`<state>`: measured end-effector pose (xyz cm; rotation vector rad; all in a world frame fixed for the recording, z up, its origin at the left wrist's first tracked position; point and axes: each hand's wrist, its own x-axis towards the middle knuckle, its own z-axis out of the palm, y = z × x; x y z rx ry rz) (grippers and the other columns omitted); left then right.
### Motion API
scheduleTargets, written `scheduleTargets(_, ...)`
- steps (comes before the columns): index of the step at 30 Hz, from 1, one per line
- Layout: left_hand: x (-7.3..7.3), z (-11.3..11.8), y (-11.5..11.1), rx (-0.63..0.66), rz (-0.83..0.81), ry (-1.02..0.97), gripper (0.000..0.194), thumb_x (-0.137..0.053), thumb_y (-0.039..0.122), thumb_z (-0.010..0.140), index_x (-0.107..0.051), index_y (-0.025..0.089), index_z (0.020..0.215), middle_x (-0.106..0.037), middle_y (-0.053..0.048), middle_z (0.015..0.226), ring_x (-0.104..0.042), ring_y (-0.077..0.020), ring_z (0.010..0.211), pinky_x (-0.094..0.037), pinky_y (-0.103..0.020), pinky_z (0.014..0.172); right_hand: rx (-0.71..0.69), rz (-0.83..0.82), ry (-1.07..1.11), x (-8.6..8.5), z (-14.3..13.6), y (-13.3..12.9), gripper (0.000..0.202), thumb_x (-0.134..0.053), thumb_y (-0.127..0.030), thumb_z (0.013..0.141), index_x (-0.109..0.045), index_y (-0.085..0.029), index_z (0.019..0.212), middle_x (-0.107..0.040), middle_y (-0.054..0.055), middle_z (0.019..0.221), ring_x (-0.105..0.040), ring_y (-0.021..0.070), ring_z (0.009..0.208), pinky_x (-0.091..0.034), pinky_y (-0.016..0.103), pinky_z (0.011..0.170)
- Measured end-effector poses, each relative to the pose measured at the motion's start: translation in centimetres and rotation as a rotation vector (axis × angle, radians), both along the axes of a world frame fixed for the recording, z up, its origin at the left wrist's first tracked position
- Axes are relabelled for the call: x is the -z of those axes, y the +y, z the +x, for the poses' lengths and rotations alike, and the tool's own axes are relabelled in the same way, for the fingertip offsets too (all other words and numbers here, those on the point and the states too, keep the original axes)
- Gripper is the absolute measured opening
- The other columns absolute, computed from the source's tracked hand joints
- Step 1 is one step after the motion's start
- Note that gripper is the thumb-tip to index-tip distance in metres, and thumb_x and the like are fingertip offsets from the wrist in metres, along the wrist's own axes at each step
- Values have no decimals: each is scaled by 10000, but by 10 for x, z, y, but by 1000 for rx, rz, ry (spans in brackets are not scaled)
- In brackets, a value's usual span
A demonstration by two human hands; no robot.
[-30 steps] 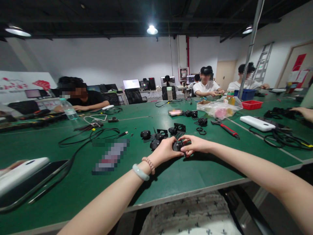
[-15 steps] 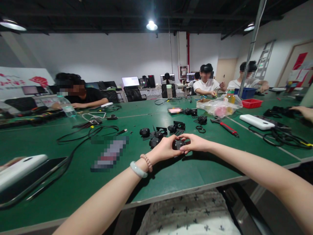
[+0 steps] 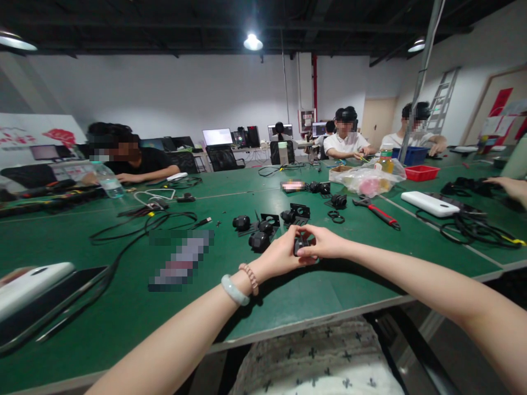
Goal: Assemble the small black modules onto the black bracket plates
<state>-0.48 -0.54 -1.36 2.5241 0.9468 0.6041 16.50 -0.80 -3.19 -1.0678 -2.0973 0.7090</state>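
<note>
Over the near part of the green table (image 3: 329,291), both hands meet around a small black camera-like part (image 3: 302,245), mostly covered by fingers. My left hand (image 3: 284,253), with a bracelet and a bangle at the wrist, grips it from the left. The fingers of my right hand (image 3: 329,242) are closed on its right side. Just beyond my left hand lie similar black round-bodied parts (image 3: 259,240) with flat brackets, one bracket (image 3: 300,210) standing upright. Black rings (image 3: 336,216) rest farther right.
An adjustable wrench (image 3: 377,213) with red-and-black handle lies right of the rings. At right are a white power bank (image 3: 430,204) and cables. A blurred dark flat object (image 3: 181,262) and a cable lie left. A plastic bag (image 3: 366,181) and red tray (image 3: 421,173) stand farther back. Co-workers sit opposite.
My left hand has shifted slightly right, closer to my right hand. The black part is now more covered by the fingers. The view has moved slightly.
</note>
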Motion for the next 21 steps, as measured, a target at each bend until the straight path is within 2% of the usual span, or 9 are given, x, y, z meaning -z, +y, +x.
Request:
scheduleTargets(2, -2, 0, 0, -7, 1, 35, 597, -612, 444, 607, -358, 195, 1086, -548, -66, 982, -554, -239, 883, -436, -330, 718, -22, -9, -54, -4, 3, 1, 532, -560, -441, 689, -453, -178, 1139, -596, 55, 922, -572, 163, 794, -452, 293, 713)
scheduleTargets(4, -3, -1, 1, -22, 20, 63, 585, -603, 447, 610, -359, 191, 1076, -558, -64, 943, -561, -242, 853, -437, -326, 695, 33, 20, -129, -8, 10, 6, 488, -459, -473, 756, -441, -183, 1148, -599, 49, 870, -575, 136, 692, -453, 278, 663)
scheduleTargets(5, -3, -1, 1, -30, 28, 74, 588, -601, 454, 609, -359, 188, 1074, -561, -65, 928, -564, -244, 839, -436, -327, 689, 120, 83, -173, -9, 16, 11, 485, -442, -484, 764, -449, -176, 1138, -590, 61, 892, -572, 138, 703, -445, 280, 677)
scheduleTargets(8, -5, -1, 1, -45, 38, 93, 609, -602, 474, 599, -359, 179, 1073, -562, -74, 922, -566, -249, 826, -431, -333, 703, 451, 290, -379, -8, 41, 29, 508, -487, -487, 736, -473, -144, 1111, -526, 128, 1013, -523, 204, 909, -394, 314, 797)
scheduleTargets(11, -6, -2, 0, -42, 24, 105, 638, -610, 470, 592, -350, 180, 1098, -560, -83, 954, -564, -255, 851, -426, -332, 720, 620, 220, -623, 1, 69, 48, 470, -511, -451, 729, -514, -110, 1053, -504, 167, 1007, -514, 249, 927, -388, 332, 798)
scheduleTargets(15, -9, -2, -1, -30, 17, 132, 646, -600, 469, 606, -353, 194, 1135, -563, -87, 978, -559, -259, 882, -419, -329, 736, 604, 162, -740, 15, 90, 65, 469, -495, -437, 741, -517, -104, 1070, -507, 175, 1020, -519, 250, 929, -383, 320, 800)
scheduleTargets(21, -11, -2, -1, -3, 24, 136, 604, -598, 457, 614, -393, 200, 1121, -550, -82, 1033, -540, -253, 924, -403, -325, 778, 492, 180, -734, 16, 84, 69, 301, -471, -317, 781, -598, -120, 969, -565, 140, 966, -523, 207, 932, -367, 266, 819)
